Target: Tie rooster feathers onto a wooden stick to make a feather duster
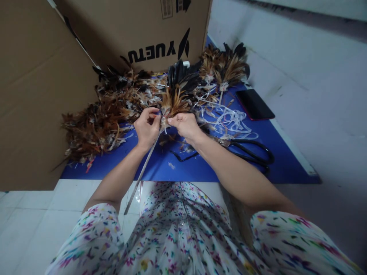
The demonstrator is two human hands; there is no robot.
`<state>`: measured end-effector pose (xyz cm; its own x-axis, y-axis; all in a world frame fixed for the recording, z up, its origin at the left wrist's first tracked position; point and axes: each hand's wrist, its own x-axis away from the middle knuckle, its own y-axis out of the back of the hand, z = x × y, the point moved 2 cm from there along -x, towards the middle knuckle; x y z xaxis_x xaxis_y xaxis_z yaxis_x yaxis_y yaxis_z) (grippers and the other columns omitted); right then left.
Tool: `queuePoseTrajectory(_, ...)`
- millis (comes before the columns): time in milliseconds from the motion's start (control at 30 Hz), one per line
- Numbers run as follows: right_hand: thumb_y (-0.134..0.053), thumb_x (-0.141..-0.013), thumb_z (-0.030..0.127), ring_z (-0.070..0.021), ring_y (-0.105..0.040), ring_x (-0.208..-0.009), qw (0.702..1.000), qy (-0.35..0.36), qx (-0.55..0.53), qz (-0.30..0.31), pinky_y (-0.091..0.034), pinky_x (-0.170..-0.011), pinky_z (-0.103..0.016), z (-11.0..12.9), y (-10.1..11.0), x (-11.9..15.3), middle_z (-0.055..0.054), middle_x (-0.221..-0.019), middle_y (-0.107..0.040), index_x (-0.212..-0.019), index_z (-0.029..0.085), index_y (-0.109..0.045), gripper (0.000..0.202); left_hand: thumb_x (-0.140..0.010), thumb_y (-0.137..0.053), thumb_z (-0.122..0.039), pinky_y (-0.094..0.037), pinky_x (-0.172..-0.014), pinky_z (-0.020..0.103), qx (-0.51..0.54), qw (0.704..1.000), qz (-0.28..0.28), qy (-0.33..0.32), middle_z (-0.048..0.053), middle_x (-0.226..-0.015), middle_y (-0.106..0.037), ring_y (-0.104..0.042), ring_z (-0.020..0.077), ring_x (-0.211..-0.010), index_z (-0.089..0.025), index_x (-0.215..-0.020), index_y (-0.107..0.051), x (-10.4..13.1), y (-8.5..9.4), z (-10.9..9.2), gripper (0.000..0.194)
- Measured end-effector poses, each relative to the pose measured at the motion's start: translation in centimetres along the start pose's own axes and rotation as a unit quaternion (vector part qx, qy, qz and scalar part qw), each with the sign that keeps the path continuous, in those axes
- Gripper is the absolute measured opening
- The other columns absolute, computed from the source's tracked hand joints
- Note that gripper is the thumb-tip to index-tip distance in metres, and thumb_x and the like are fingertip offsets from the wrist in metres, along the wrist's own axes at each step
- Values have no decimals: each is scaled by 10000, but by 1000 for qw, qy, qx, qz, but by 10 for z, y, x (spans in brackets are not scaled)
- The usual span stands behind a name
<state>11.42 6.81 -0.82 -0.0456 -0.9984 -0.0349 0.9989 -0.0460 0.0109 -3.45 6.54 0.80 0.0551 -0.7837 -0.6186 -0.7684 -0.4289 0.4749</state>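
Observation:
A bundle of brown and black feathers (174, 97) stands between my hands over the blue table. My left hand (147, 128) is closed in a pinch at the left of its pale, tied base. From the right, my right hand (185, 125) pinches the same base between thumb and fingers. A thin flat grey strip (142, 173) hangs from the base, past the table's front edge toward the lower left. The fingertips partly cover the base.
Loose feather bundles (100, 118) pile up at the left, and more bundles (225, 68) lie at the back right. White ribbon (229, 120), black-handled scissors (252, 149) and a phone (256, 104) rest on the blue table (283, 160). Cardboard (94, 23) stands behind.

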Motion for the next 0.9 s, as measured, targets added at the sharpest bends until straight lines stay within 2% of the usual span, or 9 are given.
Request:
queuePoseTrajectory(167,-740,-640,482,-62,-314,-489,1000,-3,-19,7,-239,-476,-242,-3,-1,-1,66,-482,-396,-556,187,-509,384,-859,-599,-306,-498,-708,226,-4,1000,-1,7,-10,-786,-694,-647,117,-698,-213,-1042,-647,2,-1,2,211)
queuePoseTrajectory(300,-736,-681,396,-54,-296,-473,1000,-8,-21,7,-225,-464,-239,-2,-3,0,72,-471,-388,-547,183,-511,338,-838,-629,-288,-497,-689,219,27,999,-20,24,-17,-745,-689,-649,110,-683,-203,-1003,-648,1,-1,-1,187)
queuePoseTrajectory(467,-692,-774,209,-36,-223,-384,994,-90,-55,27,-168,-399,-227,6,-2,5,102,-406,-322,-549,189,-471,316,-805,-686,-332,-491,-618,207,93,992,-18,80,-16,-728,-693,-650,99,-643,-196,-973,-619,-1,-6,5,225)
queuePoseTrajectory(600,-653,-833,170,-37,-169,-330,984,-141,-95,53,-118,-355,-220,9,-2,7,118,-359,-265,-570,193,-467,324,-787,-703,-416,-477,-555,209,149,983,-2,109,-17,-713,-687,-637,91,-584,-197,-925,-594,-1,-11,14,280)
queuePoseTrajectory(733,-683,-827,170,-30,-161,-316,980,-160,-100,61,-107,-343,-205,9,-2,7,121,-331,-251,-561,192,-459,348,-778,-725,-395,-497,-602,212,134,987,-9,84,-7,-744,-693,-657,99,-652,-200,-858,-595,0,-12,14,247)
queuePoseTrajectory(900,-738,-767,162,-21,-155,-315,982,-166,-75,57,-94,-361,-213,8,-2,8,116,-307,-242,-500,195,-406,427,-809,-690,-342,-502,-683,226,49,999,5,-16,1,-771,-699,-647,108,-712,-191,-789,-660,3,-10,13,155)
